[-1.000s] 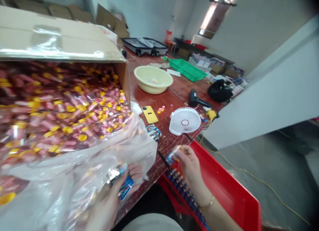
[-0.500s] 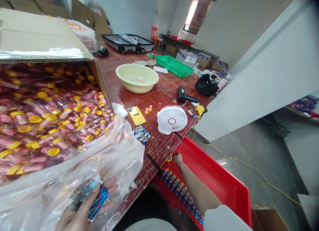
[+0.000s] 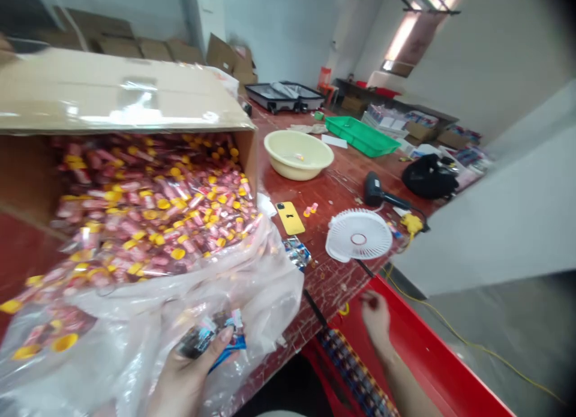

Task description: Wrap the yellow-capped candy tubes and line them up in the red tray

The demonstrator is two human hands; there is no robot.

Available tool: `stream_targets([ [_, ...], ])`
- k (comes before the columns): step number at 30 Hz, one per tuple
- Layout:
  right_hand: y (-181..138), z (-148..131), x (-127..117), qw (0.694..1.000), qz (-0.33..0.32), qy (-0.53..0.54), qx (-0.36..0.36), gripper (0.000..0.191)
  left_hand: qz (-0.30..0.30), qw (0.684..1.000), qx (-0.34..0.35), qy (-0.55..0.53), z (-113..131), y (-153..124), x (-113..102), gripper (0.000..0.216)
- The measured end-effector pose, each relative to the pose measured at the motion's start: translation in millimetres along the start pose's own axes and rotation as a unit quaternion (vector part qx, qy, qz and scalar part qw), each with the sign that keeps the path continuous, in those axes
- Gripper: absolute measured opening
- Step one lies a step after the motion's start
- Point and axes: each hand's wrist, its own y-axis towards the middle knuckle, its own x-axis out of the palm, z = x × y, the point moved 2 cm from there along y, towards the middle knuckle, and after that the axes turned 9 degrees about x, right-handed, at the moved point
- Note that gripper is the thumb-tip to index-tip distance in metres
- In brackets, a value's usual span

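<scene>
My left hand (image 3: 193,363) is closed around a few small printed packets (image 3: 234,339), blue and silver, with the thumb pressed on top. It is above the clear plastic liner (image 3: 252,291) that spills out of a cardboard box (image 3: 135,99). Pink tubes with yellow caps (image 3: 180,207) fill this box. My right hand (image 3: 377,315) hovers over the red tray (image 3: 432,345) beside the table; its fingers look curled but are smeared. Close to it, a yellow ring-shaped handle (image 3: 344,309) shows at the tray's edge. Rows of packets in a strip (image 3: 355,369) lie in the tray.
On the red table (image 3: 288,315) are a yellow phone (image 3: 290,218), a white fan (image 3: 360,237), more packets (image 3: 297,252), a cream basin (image 3: 299,159), a hair dryer (image 3: 382,192), a green tray (image 3: 360,136) and an open suitcase (image 3: 285,96). A yellow cord (image 3: 468,342) crosses the floor.
The view has swung left, so the table things sit further right. My right hand has drawn away from the yellow handle, while my left hand keeps its packets.
</scene>
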Motion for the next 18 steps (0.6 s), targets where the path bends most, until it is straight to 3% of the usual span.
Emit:
stream_targets([
  [2, -17.6, -43.3, -16.8, 0.992, 0.042, 0.052, -0.107, 0.019, -0.001, 1.0, 0.017, -0.008, 3.5, 0.7, -5.0, 0.027],
  [3, -30.6, -70.6, -19.7, 0.972, 0.059, 0.095, -0.205, 0.022, -0.002, 1.0, 0.028, -0.001, 5.7, 1.0, -6.7, 0.024],
  [4, -46.3, -99.6, -16.2, 0.944, 0.046, 0.136, -0.298, 0.023, -0.003, 0.999, 0.035, 0.011, 7.7, 1.3, -8.0, 0.023],
  [6, -82.6, -158.4, 12.9, 0.894, -0.075, 0.163, -0.411, 0.022, -0.014, 0.998, 0.04, 0.041, 10.6, 1.6, -9.6, 0.025],
  [8, -120.1, -210.8, 66.9, 0.852, -0.261, 0.147, -0.43, 0.021, -0.026, 0.997, 0.038, 0.057, 11.5, 1.5, -10.9, 0.028],
  [9, -137.0, -232.5, 97.6, 0.833, -0.311, 0.133, -0.439, 0.021, -0.031, 0.997, 0.038, 0.056, 11.5, 1.2, -12.0, 0.029],
  [11, -162.9, -264.5, 156.8, 0.814, -0.36, 0.12, -0.441, 0.022, -0.032, 0.998, 0.044, 0.043, 10.9, 0.7, -15.4, 0.032],
  [13, -178.6, -281.6, 201.1, 0.806, -0.389, 0.106, -0.434, 0.018, -0.019, 0.998, 0.054, 0.031, 10.5, 0.2, -20.9, 0.033],
  [15, -184.9, -287.6, 220.3, 0.799, -0.422, 0.106, -0.415, 0.013, 0.001, 0.998, 0.066, 0.018, 10.9, 0.1, -27.8, 0.033],
  [18, -181.3, -286.9, 204.3, 0.779, -0.482, 0.13, -0.379, 0.005, 0.024, 0.997, 0.079, -0.003, 12.5, 1.1, -37.4, 0.032],
])
